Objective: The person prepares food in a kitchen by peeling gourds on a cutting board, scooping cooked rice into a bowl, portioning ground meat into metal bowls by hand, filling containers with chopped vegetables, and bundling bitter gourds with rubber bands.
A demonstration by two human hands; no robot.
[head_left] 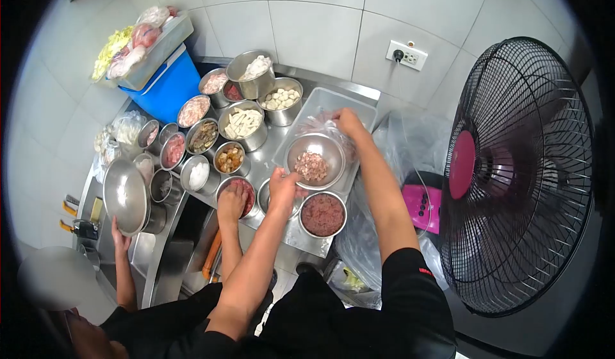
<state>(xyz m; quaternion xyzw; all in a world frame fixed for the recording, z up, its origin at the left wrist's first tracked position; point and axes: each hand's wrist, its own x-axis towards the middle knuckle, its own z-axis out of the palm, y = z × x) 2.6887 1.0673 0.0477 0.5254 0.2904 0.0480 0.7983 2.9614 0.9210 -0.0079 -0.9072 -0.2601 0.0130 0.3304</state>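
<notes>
My left hand [284, 189] has its thumb at the near left rim of a metal bowl [325, 142] containing small pieces of pale pink meat [311, 166], with the fingers curled at its side. My right hand [348, 123] pinches a clear plastic bag [318, 124] behind the bowl, over a translucent tray [365, 108]. A round pot of dark minced meat [323, 215] stands just in front of the bowl. Another metal pot [264, 195] is partly hidden by my left hand.
At left, a co-worker has one hand [234, 200] in a pot of red meat and the other [120, 238] at a large metal bowl [125, 195]. Several food pots, a blue bin [163, 86] and a large fan [512, 173] surround the work area.
</notes>
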